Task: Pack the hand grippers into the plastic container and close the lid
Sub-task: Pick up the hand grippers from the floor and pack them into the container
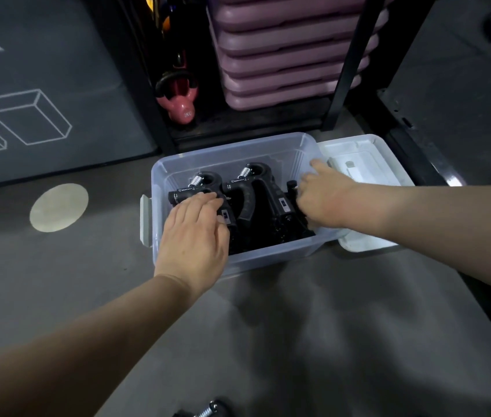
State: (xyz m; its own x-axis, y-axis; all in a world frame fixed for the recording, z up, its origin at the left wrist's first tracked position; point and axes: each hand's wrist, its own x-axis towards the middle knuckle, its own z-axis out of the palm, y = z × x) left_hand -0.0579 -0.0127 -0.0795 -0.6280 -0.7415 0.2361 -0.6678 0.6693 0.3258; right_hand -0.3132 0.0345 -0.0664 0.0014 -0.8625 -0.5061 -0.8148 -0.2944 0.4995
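Cut off by the bottom edge, a spare gripper (205,411) lies on the smooth grey floor (298,326); only its bright coil spring and a bit of black body show. Both bare forearms reach forward from here into the container (268,258), a rectangular tub of translucent plastic with rounded corners and a grey latch (145,221) on its left end.

Left hand (193,233): palm down, fingers straight and close together, lying flat on the handle of the left gripper (200,183). Right hand (324,197): thumb stretched out toward the tub's right wall, fingers bent downward and closed over the right gripper (291,188); the fingertips are hidden.

Between the hands lies the middle gripper (256,188). All three in the tub are matte black, with curved, ridged handles, a round loop at the far end and a short steel coil spring. More black parts lie beneath them, too dark to separate.

Lid (367,164): white, flat, with rounded corners and a raised inner panel, on the floor touching the tub's right side.

Left of the tub, a pale round disc (59,207) marks the floor, and a dark mat (42,70) carries white outline drawings of boxes. Beyond, a black rack (346,55) holds a glossy pink kettlebell (182,108) and a stack of mauve steps (292,55).
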